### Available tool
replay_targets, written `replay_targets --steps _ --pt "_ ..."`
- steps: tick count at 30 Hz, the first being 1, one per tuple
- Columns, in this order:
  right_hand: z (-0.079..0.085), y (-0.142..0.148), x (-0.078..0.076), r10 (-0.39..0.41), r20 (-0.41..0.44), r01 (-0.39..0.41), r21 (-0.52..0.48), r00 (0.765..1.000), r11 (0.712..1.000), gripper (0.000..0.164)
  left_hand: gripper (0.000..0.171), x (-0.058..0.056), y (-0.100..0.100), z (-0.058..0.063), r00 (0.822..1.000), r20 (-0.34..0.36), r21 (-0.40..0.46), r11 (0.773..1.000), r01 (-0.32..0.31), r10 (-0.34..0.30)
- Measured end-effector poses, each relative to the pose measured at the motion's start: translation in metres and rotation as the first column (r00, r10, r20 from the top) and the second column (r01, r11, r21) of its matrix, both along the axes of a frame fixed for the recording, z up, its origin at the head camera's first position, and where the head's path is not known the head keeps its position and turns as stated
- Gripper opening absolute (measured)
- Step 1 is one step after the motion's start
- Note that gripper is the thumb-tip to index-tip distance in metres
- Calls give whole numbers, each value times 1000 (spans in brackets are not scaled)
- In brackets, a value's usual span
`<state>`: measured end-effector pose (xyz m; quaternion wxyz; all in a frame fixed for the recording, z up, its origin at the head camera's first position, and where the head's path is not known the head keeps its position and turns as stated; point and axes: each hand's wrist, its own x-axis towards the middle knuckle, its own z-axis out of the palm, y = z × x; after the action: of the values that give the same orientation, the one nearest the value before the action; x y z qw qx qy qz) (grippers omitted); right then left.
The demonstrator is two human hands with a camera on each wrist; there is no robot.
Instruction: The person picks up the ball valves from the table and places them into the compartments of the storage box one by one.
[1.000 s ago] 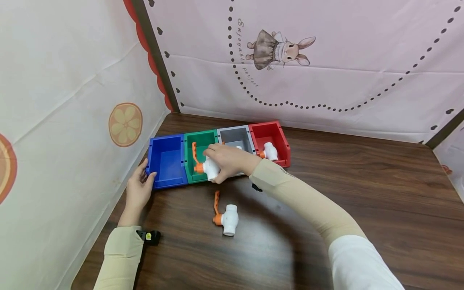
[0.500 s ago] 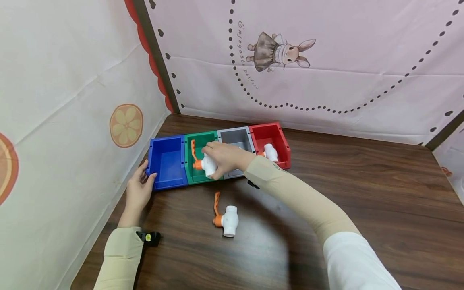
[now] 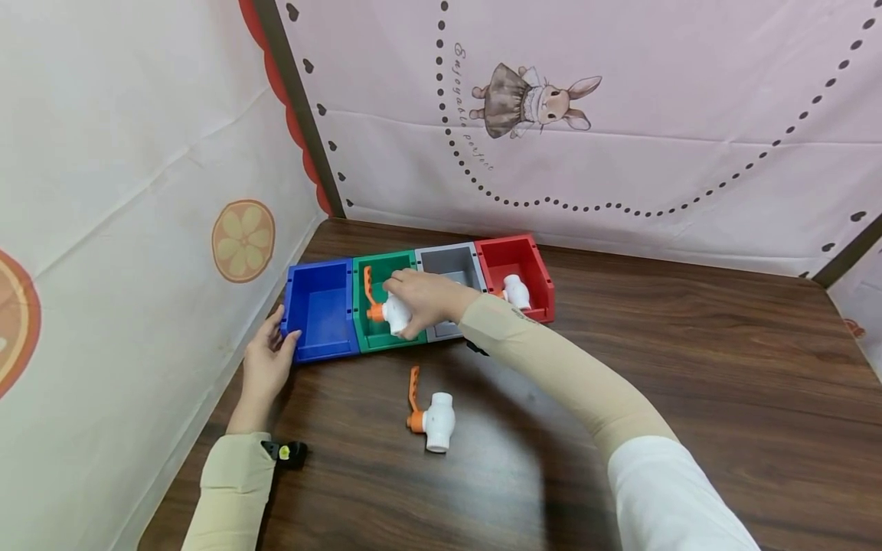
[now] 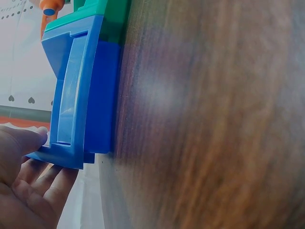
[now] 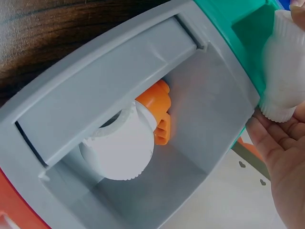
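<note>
My right hand (image 3: 430, 301) holds a white ball valve (image 3: 396, 314) with an orange lever handle over the green bin (image 3: 387, 344). In the right wrist view, the white body of this held valve stands upright between thumb and fingers. My left hand (image 3: 267, 360) grips the left wall of the blue bin (image 3: 320, 306), thumb at the rim and fingers outside, as the left wrist view shows. Another ball valve (image 5: 119, 148) sits in the grey bin (image 5: 190, 119). A further one (image 3: 515, 292) lies in the red bin (image 3: 544, 295).
One more white ball valve (image 3: 439, 422), its orange handle pointing away from me, lies on the dark wood table (image 3: 654, 367) in front of the bins. The bins stand side by side in a row. Printed cloth (image 3: 386, 153) hangs behind and to the left.
My right hand has shifted slightly left and away from me with the ball valve, then stayed nearly still over the green bin. The left hand keeps its grip on the blue bin.
</note>
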<state>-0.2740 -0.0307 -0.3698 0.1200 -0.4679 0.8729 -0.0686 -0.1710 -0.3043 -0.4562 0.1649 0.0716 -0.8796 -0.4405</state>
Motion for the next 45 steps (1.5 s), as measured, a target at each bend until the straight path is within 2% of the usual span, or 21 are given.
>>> replay_targets --steps 6,11,20,29,35,45 --pt "-2 -7 -5 22 -36 -21 38 999 999 77 52 0 -2 -1 1000 -6 1 1000 -8 8" --pt "-5 -9 -7 15 -32 -12 83 999 997 78 52 -1 -1 -2 1000 0 7 1000 -3 3" --pt "-6 -12 -11 21 -35 -17 104 999 994 77 52 -2 0 -2 1000 4 10 1000 5 -5" --pt "-11 -16 -13 10 -20 -8 122 1000 993 81 52 -1 1 -1 1000 5 13 1000 4 -4" --pt "-10 -19 -14 -7 26 4 122 1000 993 85 52 -1 -1 -3 1000 12 10 1000 2 -2" --pt "-13 -22 -19 -3 3 2 178 1000 984 89 52 -1 0 -2 1000 -20 25 1000 17 -17"
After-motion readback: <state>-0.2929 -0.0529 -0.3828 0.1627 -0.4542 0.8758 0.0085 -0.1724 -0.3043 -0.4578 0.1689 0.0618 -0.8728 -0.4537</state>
